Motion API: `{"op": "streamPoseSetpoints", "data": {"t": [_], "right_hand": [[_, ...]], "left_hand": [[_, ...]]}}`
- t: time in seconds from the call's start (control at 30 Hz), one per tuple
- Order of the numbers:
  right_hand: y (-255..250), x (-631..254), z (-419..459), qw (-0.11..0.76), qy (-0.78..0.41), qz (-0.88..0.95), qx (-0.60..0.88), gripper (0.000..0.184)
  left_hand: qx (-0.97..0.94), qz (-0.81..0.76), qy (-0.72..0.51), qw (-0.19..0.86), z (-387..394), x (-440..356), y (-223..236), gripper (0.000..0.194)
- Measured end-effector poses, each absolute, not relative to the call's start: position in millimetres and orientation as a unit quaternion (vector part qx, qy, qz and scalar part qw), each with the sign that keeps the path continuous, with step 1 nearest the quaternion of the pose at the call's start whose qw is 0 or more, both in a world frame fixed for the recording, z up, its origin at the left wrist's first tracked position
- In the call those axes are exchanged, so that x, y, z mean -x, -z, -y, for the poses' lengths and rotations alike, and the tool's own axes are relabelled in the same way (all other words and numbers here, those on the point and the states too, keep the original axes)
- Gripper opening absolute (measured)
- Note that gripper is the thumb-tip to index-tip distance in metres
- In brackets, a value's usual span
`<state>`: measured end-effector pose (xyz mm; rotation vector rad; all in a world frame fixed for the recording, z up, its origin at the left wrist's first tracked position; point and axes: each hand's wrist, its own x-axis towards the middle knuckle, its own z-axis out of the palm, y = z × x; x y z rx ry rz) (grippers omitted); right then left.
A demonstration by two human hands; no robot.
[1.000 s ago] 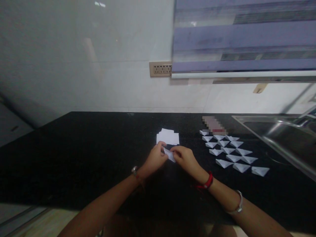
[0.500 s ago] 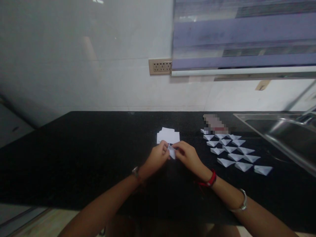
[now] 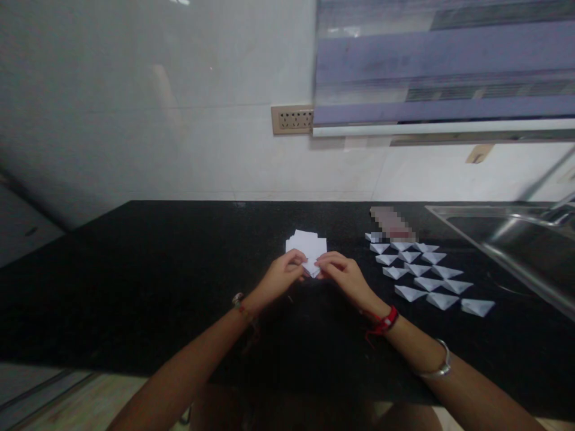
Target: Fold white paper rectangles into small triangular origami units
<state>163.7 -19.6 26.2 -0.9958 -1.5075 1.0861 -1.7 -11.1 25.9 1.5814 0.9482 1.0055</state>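
Between my two hands is a small folded piece of white paper (image 3: 312, 267), its lower end coming to a point. My left hand (image 3: 287, 272) pinches its left side, fingers closed. On the right side my right hand (image 3: 342, 273) grips it between thumb and fingers. Just behind the hands lies a stack of white paper sheets (image 3: 306, 242), partly covered by the fingers. Off to the right, several folded white paper pieces (image 3: 429, 284) are laid out in slanting rows on the black countertop (image 3: 179, 269).
A blurred-out flat pinkish object (image 3: 390, 222) lies behind the folded pieces. The steel sink (image 3: 489, 245) is set into the counter at the right. On the tiled wall are a socket panel (image 3: 294, 120) and a purple striped blind (image 3: 431, 72).
The folded paper has turned from a tilted, narrow view to a wider one with its point downward. Both hands have shifted slightly and now hold it at opposite sides.
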Motion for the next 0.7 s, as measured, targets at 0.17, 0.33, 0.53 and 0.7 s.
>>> {"op": "streamPoseSetpoints", "data": {"t": [0.17,0.33,0.53,0.7], "right_hand": [[-25,-163,20,0.482,-0.467,0.602,0.433,0.012],[-23,-164,18,0.473,-0.492,0.596,0.422,0.022],[-17,-166,14,0.434,-0.470,0.642,0.422,0.021],[-18,-169,14,0.395,-0.387,0.696,0.458,0.016]], "left_hand": [[-0.629,-0.409,-0.400,0.527,11,2,-30,0.012],[-0.600,-0.413,-0.421,0.541,15,-3,-31,0.016],[-0.636,-0.438,-0.393,0.499,17,-4,-28,0.014],[-0.671,-0.415,-0.383,0.479,15,-2,-25,0.012]]}}
